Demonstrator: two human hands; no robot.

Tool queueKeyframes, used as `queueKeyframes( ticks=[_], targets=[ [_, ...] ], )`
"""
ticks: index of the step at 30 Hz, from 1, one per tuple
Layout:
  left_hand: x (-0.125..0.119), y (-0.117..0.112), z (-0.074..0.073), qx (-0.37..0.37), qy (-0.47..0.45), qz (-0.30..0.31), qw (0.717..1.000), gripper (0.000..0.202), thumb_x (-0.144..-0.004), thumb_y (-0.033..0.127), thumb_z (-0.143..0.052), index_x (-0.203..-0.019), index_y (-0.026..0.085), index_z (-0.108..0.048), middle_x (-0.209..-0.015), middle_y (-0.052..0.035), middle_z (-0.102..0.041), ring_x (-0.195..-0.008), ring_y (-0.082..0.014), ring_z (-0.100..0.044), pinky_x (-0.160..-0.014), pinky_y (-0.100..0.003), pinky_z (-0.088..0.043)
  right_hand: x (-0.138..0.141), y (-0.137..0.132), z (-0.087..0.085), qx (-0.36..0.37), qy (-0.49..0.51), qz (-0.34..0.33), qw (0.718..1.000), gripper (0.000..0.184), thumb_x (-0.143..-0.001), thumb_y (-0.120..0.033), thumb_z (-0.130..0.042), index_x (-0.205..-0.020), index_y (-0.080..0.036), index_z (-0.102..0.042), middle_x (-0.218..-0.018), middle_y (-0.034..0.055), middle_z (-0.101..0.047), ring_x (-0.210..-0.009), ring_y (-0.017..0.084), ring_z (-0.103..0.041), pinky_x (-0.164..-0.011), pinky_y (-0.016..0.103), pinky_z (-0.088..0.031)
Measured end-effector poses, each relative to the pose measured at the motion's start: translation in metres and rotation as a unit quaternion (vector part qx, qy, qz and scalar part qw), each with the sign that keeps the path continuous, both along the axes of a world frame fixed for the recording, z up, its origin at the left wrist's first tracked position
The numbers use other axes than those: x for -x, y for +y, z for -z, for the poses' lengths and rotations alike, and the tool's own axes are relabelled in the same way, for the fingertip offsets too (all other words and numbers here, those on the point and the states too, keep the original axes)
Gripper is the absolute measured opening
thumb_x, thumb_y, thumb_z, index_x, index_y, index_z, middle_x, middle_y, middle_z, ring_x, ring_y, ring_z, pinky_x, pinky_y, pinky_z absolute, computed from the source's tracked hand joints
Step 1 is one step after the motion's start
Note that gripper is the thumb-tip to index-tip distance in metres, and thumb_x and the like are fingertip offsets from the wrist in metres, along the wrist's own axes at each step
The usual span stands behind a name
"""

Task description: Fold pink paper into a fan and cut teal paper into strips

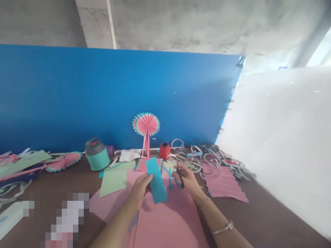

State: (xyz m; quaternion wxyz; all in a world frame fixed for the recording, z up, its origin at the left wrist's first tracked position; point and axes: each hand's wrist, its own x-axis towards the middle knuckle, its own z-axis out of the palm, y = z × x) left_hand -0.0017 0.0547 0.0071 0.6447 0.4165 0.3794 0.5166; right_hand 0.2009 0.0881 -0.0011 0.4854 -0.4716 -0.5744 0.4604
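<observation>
Above the middle of the worktop (261,213), over a stack of smooth pink sheets (170,224), you have the blue paper strip (157,182) raised between your arms. Your left hand (141,188) is closed on its left long edge, thumb on the upper face and fingers curled beneath. Your right hand (188,179) is wrapped around dark, slender scissors (180,177) just right of the strip, points toward the far side (you cannot tell how far the blades are parted). Narrow blue slips (170,181) show in the space between your hands.

To your left lies a flat, pale green sheet (113,184) with crisp edges; to your right, a pink pleated sheet (224,182) ripples in soft ridges. Beyond it, glossy white bands (193,164) curl into loose loops beside a rounded red spool (164,151). On the far side, a round pink fan (148,124) of fine radiating folds, rimmed in blue, stands out against the smooth blue panel (90,89).

The blue strip itself is a plain, flat, long rectangle, evenly coloured and straight-sided, its far end leaning left.
</observation>
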Motion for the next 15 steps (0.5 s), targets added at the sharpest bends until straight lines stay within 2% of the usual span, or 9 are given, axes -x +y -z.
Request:
queueKeyframes(
  ticks=[2, 5, 9, 15],
  targets=[
    [0.005, 0.010, 0.006, 0.005, -0.015, -0.112, 0.994, 0.032, -0.064, 0.046, -0.069, -0.064, 0.016, -0.058, -0.057, 0.0014, -0.057, -0.052, -0.0108, -0.052, -0.050, -0.021, -0.040, 0.002, -0.006, -0.005, 0.024, 0.015, -0.069, 0.997, 0.042, -0.068, -0.044, -0.064, -0.096, -0.015, -0.052, -0.065, 0.0011, -0.061, -0.058, 0.013, -0.056, -0.049, 0.021, -0.038],
    [0.013, 0.017, 0.009, 0.015, -0.057, -0.197, 0.979, 0.032, -0.061, 0.044, -0.072, -0.068, 0.017, -0.056, -0.058, 0.0035, -0.055, -0.051, -0.0092, -0.050, -0.047, -0.020, -0.039, 0.006, -0.014, -0.011, 0.068, -0.036, -0.138, 0.987, 0.041, -0.067, -0.046, -0.066, -0.090, -0.014, -0.054, -0.059, -0.0010, -0.058, -0.051, 0.009, -0.051, -0.043, 0.018, -0.032],
    [0.015, 0.016, 0.004, 0.021, -0.079, -0.241, 0.967, 0.032, -0.057, 0.041, -0.074, -0.064, 0.017, -0.054, -0.052, 0.0054, -0.050, -0.047, -0.0083, -0.048, -0.045, -0.020, -0.039, 0.008, -0.021, -0.013, 0.121, -0.118, -0.196, 0.966, 0.043, -0.064, -0.045, -0.069, -0.090, -0.012, -0.059, -0.055, -0.0016, -0.057, -0.045, 0.008, -0.047, -0.040, 0.017, -0.032],
    [0.015, 0.015, 0.005, 0.013, -0.047, -0.242, 0.969, 0.031, -0.062, 0.045, -0.069, -0.067, 0.017, -0.056, -0.058, 0.0026, -0.057, -0.055, -0.0116, -0.055, -0.052, -0.023, -0.046, 0.007, -0.023, -0.013, 0.147, -0.150, -0.220, 0.953, 0.047, -0.063, -0.046, -0.070, -0.092, -0.010, -0.064, -0.061, 0.0021, -0.063, -0.046, 0.008, -0.052, -0.043, 0.018, -0.036]
  ],
)
